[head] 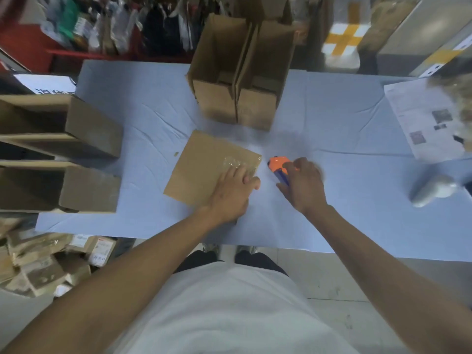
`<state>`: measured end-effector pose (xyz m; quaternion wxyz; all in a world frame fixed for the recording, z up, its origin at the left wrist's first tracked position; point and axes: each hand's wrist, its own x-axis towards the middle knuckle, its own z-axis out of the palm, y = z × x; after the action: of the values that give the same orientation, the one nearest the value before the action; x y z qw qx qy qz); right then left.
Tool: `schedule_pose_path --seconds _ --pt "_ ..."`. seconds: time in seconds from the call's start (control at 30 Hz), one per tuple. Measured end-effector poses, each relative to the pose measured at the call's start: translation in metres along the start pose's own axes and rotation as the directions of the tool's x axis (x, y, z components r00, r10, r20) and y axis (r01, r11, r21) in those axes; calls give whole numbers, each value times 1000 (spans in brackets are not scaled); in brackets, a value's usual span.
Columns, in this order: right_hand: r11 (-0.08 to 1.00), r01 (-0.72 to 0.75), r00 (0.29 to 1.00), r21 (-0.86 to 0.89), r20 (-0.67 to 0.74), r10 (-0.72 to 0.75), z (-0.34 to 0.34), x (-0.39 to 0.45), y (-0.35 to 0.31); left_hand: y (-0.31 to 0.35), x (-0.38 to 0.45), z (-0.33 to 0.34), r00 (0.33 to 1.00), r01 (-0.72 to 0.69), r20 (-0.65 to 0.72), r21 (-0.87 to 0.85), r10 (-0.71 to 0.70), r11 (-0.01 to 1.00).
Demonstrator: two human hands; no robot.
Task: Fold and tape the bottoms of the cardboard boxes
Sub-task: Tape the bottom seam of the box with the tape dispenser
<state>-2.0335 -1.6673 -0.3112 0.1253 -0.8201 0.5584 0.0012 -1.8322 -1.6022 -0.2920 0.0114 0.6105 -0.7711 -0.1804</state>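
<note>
Cardboard box [204, 167] bottom-up near the middle of the worktop [332, 129], turned at a slight angle, flaps folded shut, a strip of clear tape [236, 163] shining across its right part up to the right edge. Left hand [231, 192] flat on that taped part, palm down, fingers spread and released, gripping nothing. Right hand [302, 183] just beside the box's right edge, clenched around an orange and blue tape dispenser [278, 167], orange nose pointing toward the box, low over the pale blue cloth; whether touching the cloth, impossible to tell. Hands near each other yet apart, a narrow gap of cloth between.

Behind the box, toward the far edge: two open boxes [240, 80] upright, side by side and touching, openings upward. At the left edge of the worktop: two more boxes [84, 154], lying on their sides, one behind the other, openings facing left. On the right: a printed sheet [424, 118] with small dark pictures, and nearer, a blurred grey roll-shaped thing [431, 191], too smeared to name.

Below the worktop on the left, on the floor: a heap of brown parcels [43, 267] with labels. Beyond the far edge: a red rack [84, 52] crowded with hanging bags and packets. On the far floor at right: yellow and white cross markings [343, 38]
</note>
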Motion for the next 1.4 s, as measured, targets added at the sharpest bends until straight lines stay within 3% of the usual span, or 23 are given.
schedule_pose_path --seconds 0.07,0.17,0.23,0.37,0.43,0.53,0.7,0.8,0.9,1.0,1.13,1.33,1.4 --pt "972 201 980 119 -28 -200 -12 16 -16 -11 -8 -2 1000 -1 11 7 1 1000" --pt "842 521 845 136 59 -532 -7 52 -46 -31 -25 -8 999 -6 -35 -38 5 999" --pt "779 603 769 172 136 -625 6 68 -68 -42 -37 -10 997 -21 -81 -91 13 996" --pt "800 505 800 325 172 -575 14 68 -96 -65 -50 -5 974 100 -194 -109 -120 989" --pt "807 496 813 321 155 -561 15 63 -101 -67 -50 -3 942 206 -241 -134 -233 969" --pt "814 480 830 326 132 -542 12 57 -103 -63 -46 -1 921 262 -276 -87 -276 961" --pt "824 469 827 317 170 -536 10 55 -107 -62 -38 2 916 361 -168 -47 -364 931" --pt "804 541 797 249 153 -584 13 59 -103 -59 -39 -2 920 349 -174 -38 -350 936" --pt "780 588 773 216 132 -620 16 63 -98 -57 -55 2 899 289 -310 -111 -309 951" --pt "739 648 753 186 -8 -658 25 54 -97 -47 -63 13 856 308 -390 -146 -341 940" --pt "738 627 779 250 -168 -604 40 35 -95 -40 -61 14 836 309 -425 -158 -347 938" --pt "746 629 768 218 -23 -640 29 41 -89 -42 -67 14 855 304 -397 -137 -333 943" --pt "735 640 759 222 -38 -650 29 39 -91 -44 -68 14 865 305 -374 -138 -335 942"
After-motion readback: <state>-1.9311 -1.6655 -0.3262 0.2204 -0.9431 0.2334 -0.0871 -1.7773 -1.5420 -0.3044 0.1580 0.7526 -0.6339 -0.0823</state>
